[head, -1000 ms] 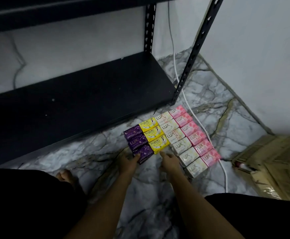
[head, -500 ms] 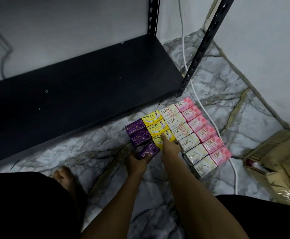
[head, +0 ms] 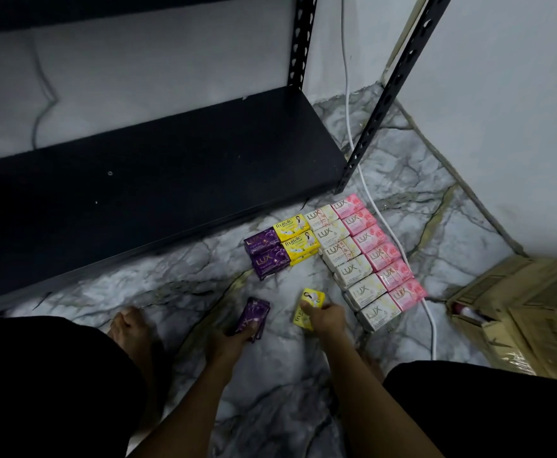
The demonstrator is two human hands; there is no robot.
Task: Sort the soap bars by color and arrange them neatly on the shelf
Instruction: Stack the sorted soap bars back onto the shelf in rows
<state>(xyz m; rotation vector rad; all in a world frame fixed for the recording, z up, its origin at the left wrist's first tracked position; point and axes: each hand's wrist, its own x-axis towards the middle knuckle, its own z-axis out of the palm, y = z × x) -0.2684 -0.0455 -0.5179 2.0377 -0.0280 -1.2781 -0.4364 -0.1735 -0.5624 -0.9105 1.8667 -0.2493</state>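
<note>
A person crouched on a grey-veined marble floor (head: 270, 408) holds one soap bar in each hand. The left hand (head: 227, 342) grips a purple wrapped soap bar (head: 253, 317), its long axis running away from the person and leaning slightly right, far end towards the black metal shelf (head: 158, 180). The right hand (head: 326, 319) clasps a yellow wrapped soap bar (head: 310, 307), fingers curled over its near half, long axis likewise pointing roughly towards the shelf. Both bars sit just above the floor, well in front of the shelf's front edge.

Half a second ago both hands were pressed against the near end of the block of bars, touching the third purple and third yellow bars; those two bars have since come away, and the hands have drawn back towards the person.

Beyond the hands, in front of the shelf's right end, two purple soap bars (head: 265, 252) and two yellow soap bars (head: 295, 238) lie side by side. To their right a column of cream-white soap bars (head: 350, 269) and a column of pink soap bars (head: 379, 252) run diagonally away from the shelf's right front post (head: 393, 84), each bar's long axis crossing its column. The shelf board carries no soap yet.

A white cable (head: 369, 193) trails past the pink column. A tan cardboard box (head: 528, 315) sits farther right of the shelf. A bare foot (head: 131, 328) rests on the floor left of the hands.
</note>
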